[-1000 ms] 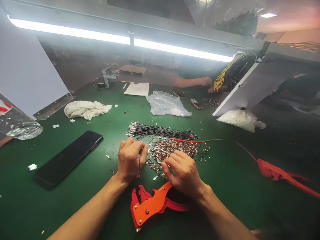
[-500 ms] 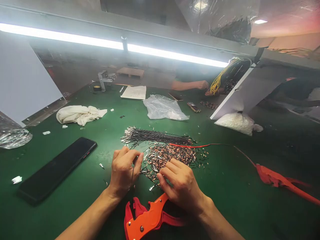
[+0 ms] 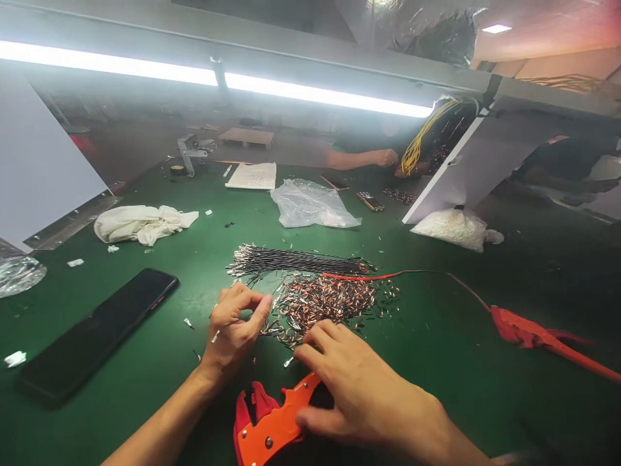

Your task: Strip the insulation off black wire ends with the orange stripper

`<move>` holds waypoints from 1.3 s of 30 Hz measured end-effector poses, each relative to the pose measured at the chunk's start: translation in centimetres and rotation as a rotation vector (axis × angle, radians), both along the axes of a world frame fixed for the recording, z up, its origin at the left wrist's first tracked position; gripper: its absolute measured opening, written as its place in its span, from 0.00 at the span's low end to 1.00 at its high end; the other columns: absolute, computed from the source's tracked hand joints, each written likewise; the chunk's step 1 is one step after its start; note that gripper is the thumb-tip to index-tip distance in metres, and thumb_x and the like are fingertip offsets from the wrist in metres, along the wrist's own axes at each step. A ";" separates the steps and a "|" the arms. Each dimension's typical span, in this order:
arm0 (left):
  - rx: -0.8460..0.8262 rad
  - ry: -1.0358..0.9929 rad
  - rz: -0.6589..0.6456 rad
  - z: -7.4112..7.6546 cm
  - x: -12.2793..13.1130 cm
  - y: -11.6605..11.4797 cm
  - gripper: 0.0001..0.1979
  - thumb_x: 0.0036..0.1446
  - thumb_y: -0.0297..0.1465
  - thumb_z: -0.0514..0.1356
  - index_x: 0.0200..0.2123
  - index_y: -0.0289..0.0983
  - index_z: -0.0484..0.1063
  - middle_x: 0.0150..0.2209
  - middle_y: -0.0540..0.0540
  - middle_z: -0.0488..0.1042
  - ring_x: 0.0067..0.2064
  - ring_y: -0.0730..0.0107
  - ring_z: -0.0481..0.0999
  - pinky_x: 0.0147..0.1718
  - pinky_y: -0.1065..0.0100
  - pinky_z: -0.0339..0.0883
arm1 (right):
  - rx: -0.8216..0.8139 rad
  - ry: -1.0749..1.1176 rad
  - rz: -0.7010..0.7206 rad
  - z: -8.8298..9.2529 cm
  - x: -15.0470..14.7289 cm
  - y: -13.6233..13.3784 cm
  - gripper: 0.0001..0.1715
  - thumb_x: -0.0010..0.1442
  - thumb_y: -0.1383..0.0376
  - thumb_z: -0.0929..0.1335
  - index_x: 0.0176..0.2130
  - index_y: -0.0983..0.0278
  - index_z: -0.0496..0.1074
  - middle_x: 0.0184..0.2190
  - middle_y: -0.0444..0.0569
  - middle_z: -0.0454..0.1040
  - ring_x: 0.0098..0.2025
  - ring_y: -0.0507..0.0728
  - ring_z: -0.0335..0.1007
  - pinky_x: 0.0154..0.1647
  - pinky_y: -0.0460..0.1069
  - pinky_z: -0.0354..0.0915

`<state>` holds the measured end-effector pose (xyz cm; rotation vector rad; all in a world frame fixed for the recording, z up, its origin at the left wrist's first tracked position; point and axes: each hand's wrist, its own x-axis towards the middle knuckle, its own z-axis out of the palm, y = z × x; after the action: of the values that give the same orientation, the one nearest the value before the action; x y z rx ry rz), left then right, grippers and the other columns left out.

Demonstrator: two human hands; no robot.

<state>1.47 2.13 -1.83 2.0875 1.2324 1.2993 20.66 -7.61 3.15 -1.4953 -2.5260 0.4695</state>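
Note:
Beside the left edge of a heap of short wire scraps (image 3: 325,301), my left hand (image 3: 235,327) is closed in a pinch; a small pale connector end shows by its palm, and the wire is barely visible. My right hand (image 3: 356,382) has its fingers apart over the handle of an orange and red wire stripper (image 3: 276,427), with the thumb at the handle's side. Behind the heap lies a bundle of black wires (image 3: 301,260) with silver ends to the left. A red strip (image 3: 363,277) lies between bundle and heap.
A black phone (image 3: 101,333) and a white cloth (image 3: 143,224) lie at the left. Farther back are a plastic bag (image 3: 313,206), a notebook (image 3: 251,176) and a tied white bag (image 3: 451,230). Red-handled pliers (image 3: 528,333) lie right. Another person's arm (image 3: 361,159) rests across the table.
My right hand has spread from its curled pose and moved down onto the orange stripper. My left hand has turned, its thumb and fingers still together. The view has shifted slightly.

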 end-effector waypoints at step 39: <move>-0.467 -0.683 0.011 2.1 -0.1 -1.7 0.15 0.58 0.40 0.62 0.23 0.37 0.74 0.12 0.55 0.63 0.15 0.79 0.58 0.17 0.71 0.52 | -1.169 1.535 0.027 -4.7 4.5 2.1 0.28 0.49 0.57 0.72 0.47 0.70 0.72 0.37 0.58 0.77 0.37 0.62 0.75 0.40 0.55 0.68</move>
<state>1.37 0.39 0.23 1.1690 1.0853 1.3905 25.20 -5.49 -1.53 -0.5563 -0.9186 2.1751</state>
